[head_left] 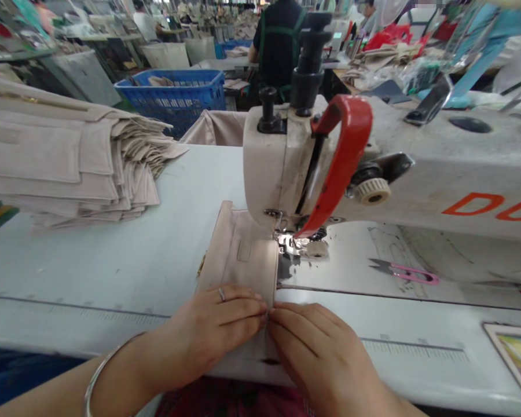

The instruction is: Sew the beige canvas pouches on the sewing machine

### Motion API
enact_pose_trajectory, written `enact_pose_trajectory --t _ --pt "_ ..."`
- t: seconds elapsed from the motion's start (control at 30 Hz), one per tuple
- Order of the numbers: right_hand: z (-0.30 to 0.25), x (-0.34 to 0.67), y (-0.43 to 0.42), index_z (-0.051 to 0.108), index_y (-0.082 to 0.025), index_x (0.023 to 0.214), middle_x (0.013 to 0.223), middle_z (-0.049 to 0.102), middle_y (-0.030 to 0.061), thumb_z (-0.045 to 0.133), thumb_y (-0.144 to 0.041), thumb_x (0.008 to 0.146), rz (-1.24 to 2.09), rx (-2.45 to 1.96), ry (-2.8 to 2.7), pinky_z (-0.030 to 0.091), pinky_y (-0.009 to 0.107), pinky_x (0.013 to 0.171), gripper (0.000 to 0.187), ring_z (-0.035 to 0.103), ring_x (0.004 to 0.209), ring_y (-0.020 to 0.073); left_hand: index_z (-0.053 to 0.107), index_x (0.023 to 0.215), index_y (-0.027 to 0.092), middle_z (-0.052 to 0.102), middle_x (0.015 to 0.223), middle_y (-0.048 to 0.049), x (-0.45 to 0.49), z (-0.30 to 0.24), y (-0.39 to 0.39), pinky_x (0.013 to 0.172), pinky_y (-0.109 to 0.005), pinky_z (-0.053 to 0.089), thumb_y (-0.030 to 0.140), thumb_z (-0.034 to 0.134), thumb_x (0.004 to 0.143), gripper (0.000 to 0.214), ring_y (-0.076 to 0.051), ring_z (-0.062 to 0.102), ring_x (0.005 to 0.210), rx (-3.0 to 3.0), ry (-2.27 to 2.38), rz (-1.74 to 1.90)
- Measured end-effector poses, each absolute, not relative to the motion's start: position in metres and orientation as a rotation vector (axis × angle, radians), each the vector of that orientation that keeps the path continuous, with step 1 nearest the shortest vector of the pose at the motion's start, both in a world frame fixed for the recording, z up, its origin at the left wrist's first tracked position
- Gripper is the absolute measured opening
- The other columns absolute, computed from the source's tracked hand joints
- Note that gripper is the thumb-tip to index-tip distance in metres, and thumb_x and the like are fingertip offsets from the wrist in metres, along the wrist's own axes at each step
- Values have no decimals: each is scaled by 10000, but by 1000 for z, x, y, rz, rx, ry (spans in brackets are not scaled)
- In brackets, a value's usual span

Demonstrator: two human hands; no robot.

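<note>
A beige fabric panel [226, 249] with a small stitched rectangle lies on the sewing machine's bed, its right edge by the presser foot [289, 243]. My left hand [217, 324], wearing a ring and a bangle, rests over the near part of the panel with its fingers pressed together at the edge. My right hand [316, 347] meets it from the other side, its fingertips pinching the same edge. Both thumbs are hidden beneath. The sewing machine [269, 162] with its red guard [351, 156] stands just beyond my hands.
A thick stack of beige fabric pieces [65, 156] sits at the left of the table. Pink-handled thread snips [410, 272] lie right of the needle. A blue crate [173, 87] stands behind the table, near a person in dark clothes [280, 46]. A framed item [512, 359] lies at lower right.
</note>
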State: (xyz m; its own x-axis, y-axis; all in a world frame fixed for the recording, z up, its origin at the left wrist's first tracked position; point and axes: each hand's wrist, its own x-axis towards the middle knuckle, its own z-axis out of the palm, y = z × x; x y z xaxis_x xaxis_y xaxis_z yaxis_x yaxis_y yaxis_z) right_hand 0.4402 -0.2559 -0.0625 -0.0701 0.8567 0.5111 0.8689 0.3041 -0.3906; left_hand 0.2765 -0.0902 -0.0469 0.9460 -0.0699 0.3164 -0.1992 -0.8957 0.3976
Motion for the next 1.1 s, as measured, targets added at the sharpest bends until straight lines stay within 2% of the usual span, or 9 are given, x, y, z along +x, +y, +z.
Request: enact_pose_trajectory --t 0.13,0.37,0.6,0.8,0.93,1.1 --pt "-61 445 -250 675 -104 1063 1068 717 80 491 -115 972 -17 -1566 -1895 564 340 853 205 648 971 209 585 1238 142 686 1194 -72 283 -49 -82 1073 -320 489 120 421 998 292 -151 606 1163 2699 -311 374" --pt "-59 453 -240 668 -112 1080 1097 700 81 548 -118 950 15 -1671 -1898 568 373 857 177 639 960 218 563 1245 92 673 1211 -81 295 -57 -64 1082 -340 478 94 465 974 288 -176 588 1176 2798 -388 428" --pt "-56 465 -224 680 -97 1090 1092 703 100 579 -112 919 -4 -1724 -1952 585 400 855 199 650 949 245 584 1208 118 690 1193 -65 311 -59 -48 1075 -319 477 111 448 982 264 -165 614 1150 2880 -389 509" --pt "-56 474 -211 691 -70 1088 1070 715 117 559 -99 885 -92 -1747 -1970 601 431 827 243 666 926 271 619 1146 94 719 1123 -82 327 -58 -36 1020 -308 517 71 413 972 270 -167 654 1080 2909 -388 620" --pt "-61 475 -205 677 -63 1125 1108 705 128 548 -109 872 -151 -1806 -1965 601 429 814 288 663 929 281 639 1141 142 726 1132 -61 337 -61 -25 1031 -300 511 101 467 971 246 -149 659 1097 2850 -350 635" --pt "-68 474 -204 659 -52 1160 1173 678 145 537 -133 898 -192 -1798 -1936 586 421 850 300 643 982 281 667 1126 193 727 1135 -31 346 -64 -12 1008 -281 515 125 451 986 266 -136 668 1079 2850 -234 547"
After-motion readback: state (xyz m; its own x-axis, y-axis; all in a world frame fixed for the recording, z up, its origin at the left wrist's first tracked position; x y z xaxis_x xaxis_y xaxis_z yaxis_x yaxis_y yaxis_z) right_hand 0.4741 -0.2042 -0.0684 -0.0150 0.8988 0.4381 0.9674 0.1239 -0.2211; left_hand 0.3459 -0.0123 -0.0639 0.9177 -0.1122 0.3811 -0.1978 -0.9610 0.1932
